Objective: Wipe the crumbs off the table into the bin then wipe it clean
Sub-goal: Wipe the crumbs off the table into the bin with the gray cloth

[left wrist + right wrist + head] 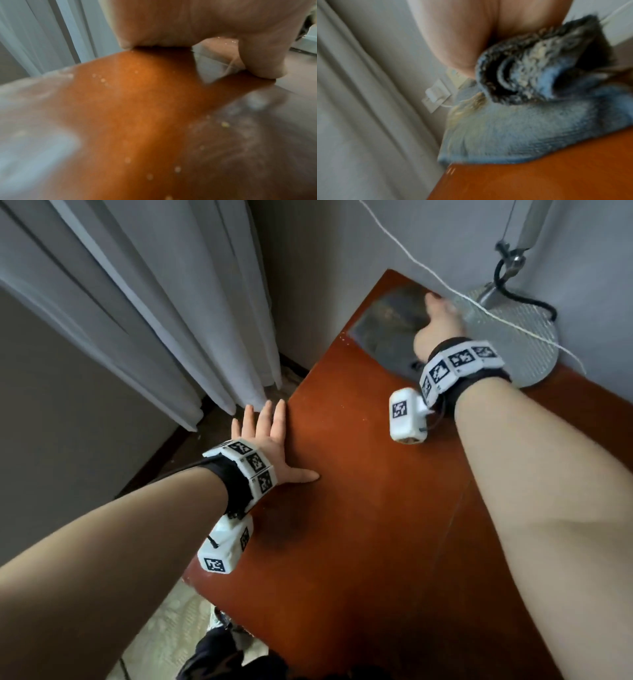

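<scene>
The reddish-brown table (359, 508) fills the middle of the head view. My left hand (270, 436) lies flat at its left edge, fingers straight and reaching past the edge, thumb on the wood. My right hand (440, 320) is at the far corner and grips a grey-blue cloth (383, 323) that lies spread on the tabletop. In the right wrist view the cloth (522, 128) is bunched up against my palm and carries pale yellowish bits. Small pale crumbs (102, 80) dot the wood in the left wrist view. No bin is in view.
A round metal lamp base (513, 337) with a black cable stands at the far right corner, just beside the cloth. A white cord (411, 258) hangs across the wall above it. Grey curtains (154, 302) hang left of the table. A wall socket (435, 94) sits behind the corner.
</scene>
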{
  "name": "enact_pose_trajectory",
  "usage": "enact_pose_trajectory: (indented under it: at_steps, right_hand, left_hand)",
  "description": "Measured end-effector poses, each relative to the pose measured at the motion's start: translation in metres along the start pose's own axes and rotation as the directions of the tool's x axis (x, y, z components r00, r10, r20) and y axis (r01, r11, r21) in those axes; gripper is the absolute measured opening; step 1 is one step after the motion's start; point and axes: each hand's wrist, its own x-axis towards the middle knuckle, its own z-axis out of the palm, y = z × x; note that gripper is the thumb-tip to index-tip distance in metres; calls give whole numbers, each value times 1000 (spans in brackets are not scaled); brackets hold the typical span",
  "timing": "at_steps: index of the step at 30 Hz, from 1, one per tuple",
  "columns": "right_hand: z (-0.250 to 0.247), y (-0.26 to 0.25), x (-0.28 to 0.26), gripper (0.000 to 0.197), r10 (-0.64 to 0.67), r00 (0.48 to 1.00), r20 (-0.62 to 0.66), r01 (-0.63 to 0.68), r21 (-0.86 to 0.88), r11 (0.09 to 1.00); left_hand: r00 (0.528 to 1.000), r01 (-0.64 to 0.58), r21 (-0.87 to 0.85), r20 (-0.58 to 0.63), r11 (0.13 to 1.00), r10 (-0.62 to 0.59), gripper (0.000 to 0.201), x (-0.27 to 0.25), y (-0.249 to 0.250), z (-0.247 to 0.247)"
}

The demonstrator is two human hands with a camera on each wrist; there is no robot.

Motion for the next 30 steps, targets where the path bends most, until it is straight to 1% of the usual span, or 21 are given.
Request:
enact_pose_trajectory:
  at_steps: [1,3,5,7,8,9,11,12,13,14,15,17,18,19,20,22,23,24,26,28,30]
  right_hand:
    - [0,-1,16,57,50,998,-34,-51,-46,998]
    - [12,-9,38,58,57,998,17,-53,-162,985]
    - [33,-20,45,60,20,993,115,18,-321,947]
    - [44,-32,38,63,-86,972,219,163,-367,916]
    - [48,-35,28,65,-175,942,286,275,-362,891]
    - [53,-37,15,67,-270,889,370,401,-343,849]
    - [63,-38,-15,70,-406,738,538,609,-273,745]
    - [65,-36,-29,71,-442,672,595,665,-221,714]
    - [64,-33,-36,70,-468,633,616,678,-150,720]
    - [56,-29,-41,68,-478,645,597,633,-67,771]
    - [45,-23,-39,66,-466,706,533,552,-2,834]
    - [15,-13,-24,63,-373,888,268,377,39,925]
    - [2,-6,-16,61,-290,948,129,287,36,957]
    - [-7,-1,-9,59,-207,977,45,206,27,978]
    - [-9,5,-6,57,-121,992,30,121,2,993]
    - [2,7,-10,51,-28,985,172,49,-120,992]
    - [14,5,-20,53,-16,964,266,79,-231,970]
    - [26,3,-33,61,-49,953,298,148,-320,936]
    - [46,-4,-61,73,-226,902,367,362,-360,860]
    - [59,-9,-94,73,-346,796,496,520,-268,811]
    - [64,-13,-124,68,-394,664,635,583,-110,805]
  left_hand:
    - [1000,0,-4,-3,1000,0,131,1,-1,1]
    - [1000,0,-15,-6,1000,0,131,3,-3,2]
    - [1000,-1,-19,1,1000,1,131,4,-4,3]
    - [1000,-2,-10,6,1000,2,132,5,-4,2]
    - [1000,-3,-8,11,1000,4,132,5,-4,1]
    - [1000,-5,-11,14,1000,5,132,5,-4,1]
    - [1000,-7,-18,13,1000,7,133,4,-4,1]
    - [1000,-9,-23,11,1000,9,133,3,-4,1]
    - [1000,-10,-27,9,1000,10,133,3,-4,0]
    - [1000,-10,-28,10,1000,10,133,2,-4,0]
    - [1000,-9,-22,15,1000,10,133,2,-3,0]
    - [1000,-1,-7,31,1000,1,133,2,-2,-1]
    - [999,3,-5,41,1000,-3,132,3,-2,-2]
    - [999,5,-4,47,1000,-5,132,3,-2,-3]
    - [999,7,-4,52,1000,-6,132,3,-2,-4]
    - [999,1,-7,54,1000,-1,132,2,-2,-4]
    - [999,-3,-7,50,1000,3,131,1,-2,-4]
    - [999,-6,-5,44,1000,7,131,1,-2,-4]
    - [1000,-11,-10,27,1000,11,130,1,-3,-4]
    - [1000,-28,-18,3,999,29,128,-1,-3,-2]
    - [998,-57,-31,-29,998,57,126,-5,-8,2]
